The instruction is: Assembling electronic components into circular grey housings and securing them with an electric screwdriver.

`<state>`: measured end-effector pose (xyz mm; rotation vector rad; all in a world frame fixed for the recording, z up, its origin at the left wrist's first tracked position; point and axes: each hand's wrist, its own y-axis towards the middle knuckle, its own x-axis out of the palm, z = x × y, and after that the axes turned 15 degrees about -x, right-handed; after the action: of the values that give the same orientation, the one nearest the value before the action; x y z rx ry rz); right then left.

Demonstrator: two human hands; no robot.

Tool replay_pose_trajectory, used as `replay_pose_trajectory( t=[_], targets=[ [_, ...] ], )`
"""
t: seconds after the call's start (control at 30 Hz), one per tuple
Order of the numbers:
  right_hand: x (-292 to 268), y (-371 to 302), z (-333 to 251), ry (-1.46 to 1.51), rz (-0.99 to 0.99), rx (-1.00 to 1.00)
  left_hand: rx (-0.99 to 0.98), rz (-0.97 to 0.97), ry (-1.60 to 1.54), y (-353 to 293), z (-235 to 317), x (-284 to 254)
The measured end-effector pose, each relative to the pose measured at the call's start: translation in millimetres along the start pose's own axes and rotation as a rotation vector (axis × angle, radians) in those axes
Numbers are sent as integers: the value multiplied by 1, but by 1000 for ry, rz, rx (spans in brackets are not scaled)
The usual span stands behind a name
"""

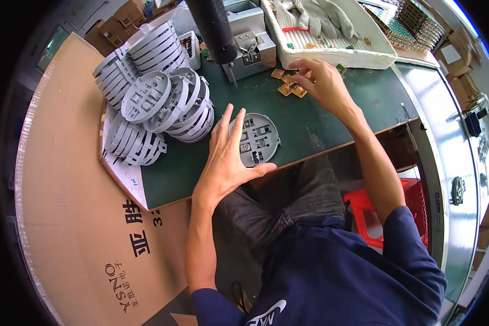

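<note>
A round grey plastic housing (258,138) with cut-out compartments and small metal parts lies near the table's front edge. My left hand (225,155) curves around its left side, index finger at the upper edge and thumb at the lower edge. Beyond and to the right, my right hand (327,86) hovers over several small gold-coloured circuit boards (286,89). Its thumb and index finger are bent with a gap between them. Some of the boards are partly hidden by that hand.
Stacks of similar grey housings (146,95) stand at the left. A metal fixture (250,51) sits beneath a dark cylindrical tool (214,30) at the back. Gloves (323,22) lie in a white foam tray (339,58). A red stool (364,214) is at the right.
</note>
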<state>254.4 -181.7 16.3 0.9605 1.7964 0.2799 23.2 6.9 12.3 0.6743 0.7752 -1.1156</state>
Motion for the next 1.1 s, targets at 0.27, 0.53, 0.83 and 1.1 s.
replay_pose_trajectory(
  t=[0.27, 0.53, 0.83, 1.1],
  targets=[
    [20, -7, 1, -200, -224, -244, -8, -23, -86, 6, 5, 2],
    [12, -17, -7, 81, -23, -244, -72, -239, -1646, -18, 27, 18],
    [8, -31, -28, 853, 70, 262, -73, -500, -2284, -13, 25, 29],
    [-12, -51, -76, 1278, -140, 424, -7, -422, -2200, -11, 9, 31]
  ],
)
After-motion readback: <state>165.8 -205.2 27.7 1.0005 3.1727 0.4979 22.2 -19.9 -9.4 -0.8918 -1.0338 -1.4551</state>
